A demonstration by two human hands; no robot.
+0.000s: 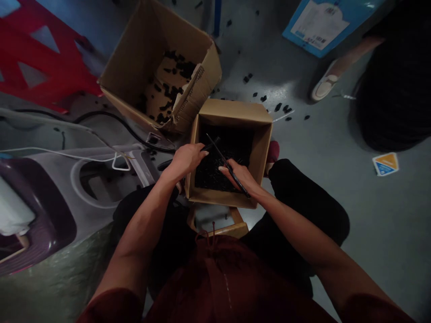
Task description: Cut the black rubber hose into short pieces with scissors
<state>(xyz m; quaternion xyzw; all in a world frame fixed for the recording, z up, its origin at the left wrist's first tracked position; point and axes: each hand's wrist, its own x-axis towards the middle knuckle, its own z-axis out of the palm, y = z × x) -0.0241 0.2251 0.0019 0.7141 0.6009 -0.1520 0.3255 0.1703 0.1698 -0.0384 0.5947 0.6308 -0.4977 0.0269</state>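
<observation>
My left hand (pixel 188 158) is closed over the left side of a small cardboard box (pixel 264 154). A short dark piece (pixel 212 144) sticks out from its fingertips; its kind cannot be made out. Over the box's right half, my right hand (pixel 239 174) grips a slim, dark, rod-like tool (pixel 220 154). The tool slants from upper left to lower right, and its upper end crosses in front of the dark piece. Many small black pieces (pixel 215 177) cover the shadowed bottom of the box, which stands between my knees.
A larger open carton (pixel 129 67) holds scattered black bits. More bits (pixel 264 98) lie on the grey floor. To the left are a grey plastic stool (pixel 96 157), cables (pixel 111 115) and a red plastic object (pixel 40 58). Another person's foot (pixel 325 85) and a blue container (pixel 358 22) are upper right.
</observation>
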